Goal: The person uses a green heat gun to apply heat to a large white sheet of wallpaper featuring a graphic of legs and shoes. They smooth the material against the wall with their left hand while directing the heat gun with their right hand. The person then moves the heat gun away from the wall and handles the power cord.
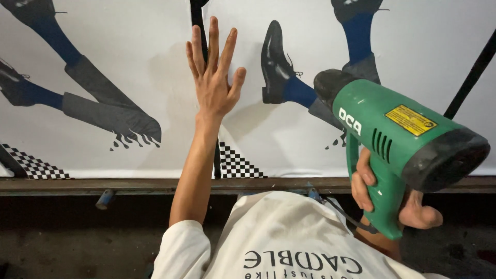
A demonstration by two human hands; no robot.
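Heat gun [398, 139] gripped in right hand [392, 199]; left hand [214, 77] flat on printed sheet [129, 62].

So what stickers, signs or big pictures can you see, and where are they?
Printed poster: big white sheet on the wall, with drawn legs in grey trousers, blue socks and black shoes, and checkered patches along the bottom. The left hand lies flat on it.
Warning sticker: small yellow rectangle on the side of the green heat gun, which the right hand holds.
White lettering: on the gun's body, near its black nozzle.

White printed wall panels [129, 62], wooden ledge [77, 184], dark floor [62, 237].
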